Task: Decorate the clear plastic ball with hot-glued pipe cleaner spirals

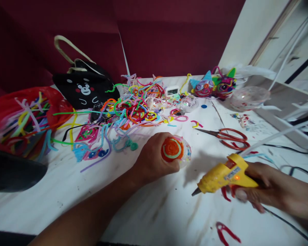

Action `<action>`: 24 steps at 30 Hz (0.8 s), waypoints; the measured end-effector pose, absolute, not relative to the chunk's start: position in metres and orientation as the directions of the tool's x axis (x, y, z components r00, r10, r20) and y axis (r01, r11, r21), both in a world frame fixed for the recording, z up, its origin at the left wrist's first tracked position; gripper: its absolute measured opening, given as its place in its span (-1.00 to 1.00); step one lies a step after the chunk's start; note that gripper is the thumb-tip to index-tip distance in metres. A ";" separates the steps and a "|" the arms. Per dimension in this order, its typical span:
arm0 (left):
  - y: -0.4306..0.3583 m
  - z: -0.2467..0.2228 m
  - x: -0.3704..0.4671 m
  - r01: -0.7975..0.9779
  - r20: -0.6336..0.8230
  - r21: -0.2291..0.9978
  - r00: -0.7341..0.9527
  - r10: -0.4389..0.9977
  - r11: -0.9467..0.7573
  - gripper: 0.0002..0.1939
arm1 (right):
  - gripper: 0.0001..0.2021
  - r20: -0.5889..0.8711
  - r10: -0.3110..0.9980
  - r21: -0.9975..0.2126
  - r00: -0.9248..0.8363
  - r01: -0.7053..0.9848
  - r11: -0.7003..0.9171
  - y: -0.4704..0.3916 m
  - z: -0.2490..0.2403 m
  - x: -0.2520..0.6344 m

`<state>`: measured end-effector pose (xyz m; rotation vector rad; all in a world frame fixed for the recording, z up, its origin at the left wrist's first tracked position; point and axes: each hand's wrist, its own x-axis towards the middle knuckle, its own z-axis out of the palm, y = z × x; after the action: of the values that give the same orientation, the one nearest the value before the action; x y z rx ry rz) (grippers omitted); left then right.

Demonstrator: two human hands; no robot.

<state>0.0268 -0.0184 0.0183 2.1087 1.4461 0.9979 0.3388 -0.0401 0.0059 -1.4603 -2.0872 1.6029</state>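
Colourful stems (30, 118) in red bag (56, 102), clear ball (186, 152) in left hand (152, 155)

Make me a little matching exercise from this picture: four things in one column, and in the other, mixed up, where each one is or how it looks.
Things
1. glue gun
2. scissors
3. clear ball with an orange coil
4. red bag

Places and states
A. open, full of coloured fuzzy stems
B. in the left hand
C. yellow, in the right hand
D. lying on the table, with orange-red handles

Right pairs: 1-C, 2-D, 3-B, 4-A
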 end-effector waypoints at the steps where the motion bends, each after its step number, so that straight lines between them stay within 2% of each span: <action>1: -0.018 0.017 0.027 0.642 0.333 0.660 0.215 0.918 -0.390 -0.53 | -0.78 -0.451 0.715 -0.797 -0.535 0.601 -0.053 -0.040 0.007 0.338; 3: -0.018 0.015 0.026 0.654 0.330 0.649 0.219 0.918 -0.389 -0.53 | -0.77 -0.506 0.649 -0.793 -0.568 0.602 -0.091 -0.039 0.010 0.335; 5: -0.017 0.013 0.025 0.667 0.324 0.638 0.221 0.920 -0.385 -0.53 | -0.72 -0.505 0.643 -0.795 -0.576 0.601 -0.085 -0.039 0.014 0.331; 8: -0.015 0.013 0.024 0.678 0.283 0.637 0.238 0.929 -0.367 -0.55 | -0.68 -0.507 0.658 -0.773 -0.557 0.631 -0.061 -0.038 0.017 0.328; 13: -0.014 0.019 0.022 0.695 0.163 0.659 0.240 0.957 -0.286 -0.56 | -0.74 -0.524 0.688 -0.702 -0.502 0.712 -0.015 -0.038 0.016 0.328; 24: -0.016 0.020 0.022 0.718 0.124 0.645 0.239 0.963 -0.261 -0.54 | -0.65 -0.493 0.713 -0.670 -0.499 0.740 0.054 -0.038 0.011 0.327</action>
<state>0.0223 -0.0156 0.0204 2.0585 1.5350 0.7098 0.3267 -0.0381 0.0109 -1.5873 -2.3019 1.4957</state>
